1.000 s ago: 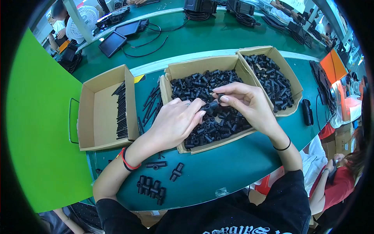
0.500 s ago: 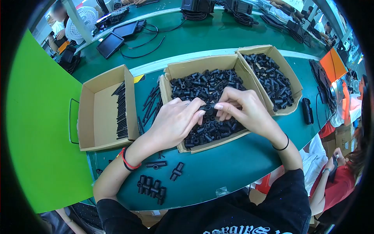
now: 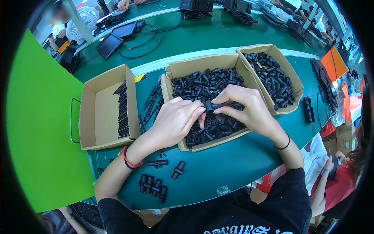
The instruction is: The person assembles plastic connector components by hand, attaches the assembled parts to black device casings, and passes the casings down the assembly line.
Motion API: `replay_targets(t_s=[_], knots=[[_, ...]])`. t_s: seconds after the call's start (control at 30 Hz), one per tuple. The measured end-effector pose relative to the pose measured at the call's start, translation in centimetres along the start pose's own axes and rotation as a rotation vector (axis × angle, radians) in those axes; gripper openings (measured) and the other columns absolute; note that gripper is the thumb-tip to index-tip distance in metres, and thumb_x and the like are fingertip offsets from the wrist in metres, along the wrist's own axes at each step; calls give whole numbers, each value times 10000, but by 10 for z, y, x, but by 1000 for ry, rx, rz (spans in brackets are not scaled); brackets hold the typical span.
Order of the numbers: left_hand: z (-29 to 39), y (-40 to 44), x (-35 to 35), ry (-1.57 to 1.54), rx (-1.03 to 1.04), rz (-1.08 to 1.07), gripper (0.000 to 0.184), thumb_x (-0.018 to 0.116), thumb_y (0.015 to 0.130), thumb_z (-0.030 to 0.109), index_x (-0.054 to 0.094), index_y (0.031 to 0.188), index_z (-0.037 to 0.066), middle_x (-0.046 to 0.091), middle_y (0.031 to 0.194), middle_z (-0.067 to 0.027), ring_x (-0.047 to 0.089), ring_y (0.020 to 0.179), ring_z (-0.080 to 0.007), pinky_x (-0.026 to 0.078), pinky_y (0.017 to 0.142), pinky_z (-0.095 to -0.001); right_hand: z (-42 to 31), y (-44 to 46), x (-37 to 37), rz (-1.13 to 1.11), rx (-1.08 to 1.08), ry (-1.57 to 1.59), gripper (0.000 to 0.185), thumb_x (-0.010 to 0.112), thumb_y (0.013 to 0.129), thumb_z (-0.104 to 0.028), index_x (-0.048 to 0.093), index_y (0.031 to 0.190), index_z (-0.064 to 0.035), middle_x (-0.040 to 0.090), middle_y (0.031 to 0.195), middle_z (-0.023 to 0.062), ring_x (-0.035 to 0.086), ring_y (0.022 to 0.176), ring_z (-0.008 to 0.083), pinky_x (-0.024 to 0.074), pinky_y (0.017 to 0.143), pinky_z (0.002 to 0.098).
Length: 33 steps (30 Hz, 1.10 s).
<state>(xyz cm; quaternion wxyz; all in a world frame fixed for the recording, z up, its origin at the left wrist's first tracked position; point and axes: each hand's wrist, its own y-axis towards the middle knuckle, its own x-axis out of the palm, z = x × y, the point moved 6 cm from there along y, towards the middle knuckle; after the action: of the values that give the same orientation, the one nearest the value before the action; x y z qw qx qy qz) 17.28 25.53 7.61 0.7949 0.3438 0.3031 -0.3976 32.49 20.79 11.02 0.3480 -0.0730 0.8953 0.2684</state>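
Observation:
Both hands pinch one black plastic tubular fitting [image 3: 209,107] above the middle cardboard box. My left hand [image 3: 178,117] grips its left end, with the fingertips closed on it. From the other side, my right hand [image 3: 243,104] holds the right end between thumb and fingers. Below them the middle cardboard box [image 3: 202,65] is full of loose black fittings [image 3: 208,82]. Closer to my body, several joined or touching fittings [image 3: 152,187] lie on the green table, with a cross-shaped fitting [image 3: 178,170] and another fitting [image 3: 157,163] beside them.
At left, a cardboard box [image 3: 99,113] holds a row of thin black rods [image 3: 123,111]. More rods [image 3: 152,101] lie beside it. A second box of black fittings [image 3: 272,80] stands right, near a black object [image 3: 307,110]. A green panel [image 3: 39,128] borders the left side.
The fitting has been turned between my fingers, so a smooth tube side now shows instead of a round opening. Both hands stay above the middle box.

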Motion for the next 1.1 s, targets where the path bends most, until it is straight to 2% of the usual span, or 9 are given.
replay_targets(t_s=[0.07, 0.17, 0.23, 0.33, 0.53, 0.77, 0.87, 0.93, 1.1], knots=[[3, -1, 0, -7, -6, -19, 274, 406, 1025, 247, 569, 876, 85, 625, 731, -43, 609, 753, -255, 408, 692, -372, 1, 0, -2, 12, 44, 50, 192, 740, 790, -23, 650, 954, 18, 643, 835, 98, 674, 752, 201, 542, 671, 317], [7, -1, -8, 130, -93, 85, 204, 601, 931, 228, 568, 1007, 41, 589, 849, -109, 593, 827, -270, 449, 725, -380, 11, -3, -7, 155, 116, 176, 174, 736, 798, -4, 651, 946, 28, 651, 886, 99, 688, 826, 186, 557, 722, 293], [2, -1, -7, 89, -119, 26, 318, 735, 820, 166, 606, 1080, 36, 578, 905, -113, 590, 817, -254, 490, 719, -360, 11, -4, -14, 268, 92, 177, 181, 735, 796, 12, 649, 954, 34, 654, 926, 95, 690, 848, 175, 561, 736, 287], [-3, 8, -1, 82, -128, -135, 262, 733, 816, 168, 658, 1035, 45, 588, 891, -96, 595, 826, -246, 497, 724, -355, 10, -2, -12, 225, 120, 172, 179, 734, 796, 12, 645, 949, 38, 652, 920, 95, 690, 849, 177, 563, 742, 287], [6, 7, -1, 155, -179, -136, 223, 721, 787, 142, 687, 996, 71, 643, 866, -85, 604, 900, -272, 505, 795, -382, 9, -2, -10, 140, 143, 166, 183, 721, 801, 45, 662, 974, 43, 648, 960, 103, 667, 889, 166, 562, 773, 275], [12, 7, 4, 292, -91, -126, 292, 722, 776, 126, 682, 1066, 123, 657, 823, -65, 577, 837, -263, 481, 763, -382, 6, -1, -7, 86, 86, 114, 201, 728, 796, 23, 666, 987, 36, 660, 957, 117, 677, 873, 193, 562, 751, 280], [18, 6, 5, 370, -22, -110, 314, 716, 770, 92, 670, 1081, 100, 650, 801, -90, 558, 819, -282, 466, 781, -395, 5, 0, -6, 86, 78, 112, 202, 727, 796, 26, 666, 988, 37, 661, 961, 117, 677, 873, 191, 562, 751, 281], [17, 7, 7, 304, -19, -115, 314, 713, 764, 66, 665, 1075, 71, 625, 776, -113, 549, 819, -295, 450, 802, -404, 4, 0, -7, 117, 43, 101, 190, 718, 811, -16, 639, 977, 29, 632, 879, 110, 687, 813, 220, 553, 726, 305], [14, 7, -1, 129, 35, 9, 241, 689, 797, 36, 687, 1037, 30, 619, 819, -131, 562, 819, -297, 464, 775, -388, 7, -3, -11, 163, 98, 173, 180, 715, 823, -7, 640, 983, 27, 640, 905, 100, 684, 844, 187, 558, 753, 290]])
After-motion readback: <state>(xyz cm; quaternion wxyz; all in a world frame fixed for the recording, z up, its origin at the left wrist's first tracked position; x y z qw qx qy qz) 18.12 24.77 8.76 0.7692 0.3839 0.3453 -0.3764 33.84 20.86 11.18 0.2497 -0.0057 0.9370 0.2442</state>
